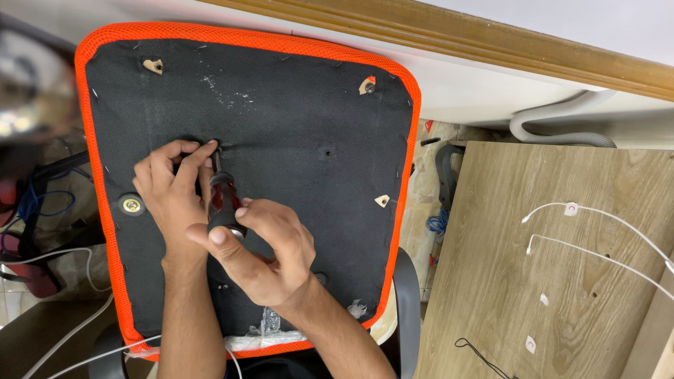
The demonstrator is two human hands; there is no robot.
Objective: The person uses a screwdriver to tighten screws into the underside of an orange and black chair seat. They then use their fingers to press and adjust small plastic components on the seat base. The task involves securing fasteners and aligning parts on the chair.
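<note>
screwdriver (223, 200) tip hidden behind fingers (184, 156), shiny object (31, 91) at left blurred, both forearms cut by bottom edge

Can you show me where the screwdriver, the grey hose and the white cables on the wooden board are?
screwdriver (223, 200): head view, on its red and black handle, between the hands.
grey hose (554, 121): head view, on its bend below the wooden trim.
white cables (604, 212): head view, on the upper cable across the wooden board.

Single head cam, looks steeply down from above, close range, arm's length at most. Upturned seat base (281, 140) fills left and centre, both forearms enter from the bottom edge, wooden board (562, 281) sits right, wall trim (491, 42) crosses the top. No second view, so no overlap.
</note>
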